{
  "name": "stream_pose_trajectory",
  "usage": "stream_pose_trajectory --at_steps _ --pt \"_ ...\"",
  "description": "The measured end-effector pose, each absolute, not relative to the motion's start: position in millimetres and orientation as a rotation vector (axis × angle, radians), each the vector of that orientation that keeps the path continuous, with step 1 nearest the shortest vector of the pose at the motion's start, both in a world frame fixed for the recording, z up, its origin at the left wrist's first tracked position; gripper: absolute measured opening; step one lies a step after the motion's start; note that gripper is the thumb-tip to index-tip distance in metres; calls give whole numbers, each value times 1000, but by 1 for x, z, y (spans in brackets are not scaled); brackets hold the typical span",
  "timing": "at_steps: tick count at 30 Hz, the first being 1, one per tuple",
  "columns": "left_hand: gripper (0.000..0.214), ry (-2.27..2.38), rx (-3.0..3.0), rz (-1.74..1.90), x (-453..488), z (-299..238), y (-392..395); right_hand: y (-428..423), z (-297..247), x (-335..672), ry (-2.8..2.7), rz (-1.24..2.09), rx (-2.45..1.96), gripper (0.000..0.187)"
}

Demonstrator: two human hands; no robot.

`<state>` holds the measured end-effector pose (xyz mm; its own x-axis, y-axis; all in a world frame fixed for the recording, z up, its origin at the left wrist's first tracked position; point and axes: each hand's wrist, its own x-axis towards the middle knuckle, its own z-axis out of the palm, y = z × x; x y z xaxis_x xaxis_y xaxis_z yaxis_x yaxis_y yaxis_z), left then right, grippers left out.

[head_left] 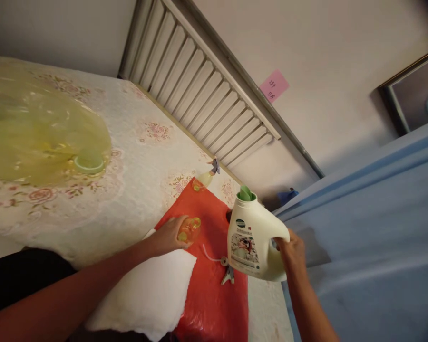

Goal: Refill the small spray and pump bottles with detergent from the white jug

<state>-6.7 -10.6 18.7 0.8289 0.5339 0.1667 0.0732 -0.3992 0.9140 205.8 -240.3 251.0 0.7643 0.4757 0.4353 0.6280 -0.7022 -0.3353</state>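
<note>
My right hand (295,251) grips the handle of a cream detergent jug (244,223), held slightly tilted with its uncapped neck and green spout upward. My left hand (168,235) is closed around a small see-through orange bottle (190,230) above a red plastic sheet (216,306). Some distance separates the bottle from the jug. Between my hands, a trigger spray head (228,275) with its pale tube lies loose on the red sheet. A second spray bottle (204,180), trigger attached, lies at the sheet's far corner.
A folded white towel (157,289) lies under my left forearm. To the left, a yellow see-through plastic bag (39,128) bulges on the flowered tablecloth (135,175). A metal rail (199,80) runs along the back, and blue fabric (371,228) hangs on the right.
</note>
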Motion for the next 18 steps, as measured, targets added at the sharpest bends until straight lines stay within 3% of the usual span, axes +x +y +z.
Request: stream_pose_trajectory --at_steps 7,18 --pt "77 413 2028 569 -2 10 -13 -274 245 193 -805 -230 -2583 31" --pt "96 464 1964 604 -2 4 -16 -288 235 169 -993 -62 -2720 24"
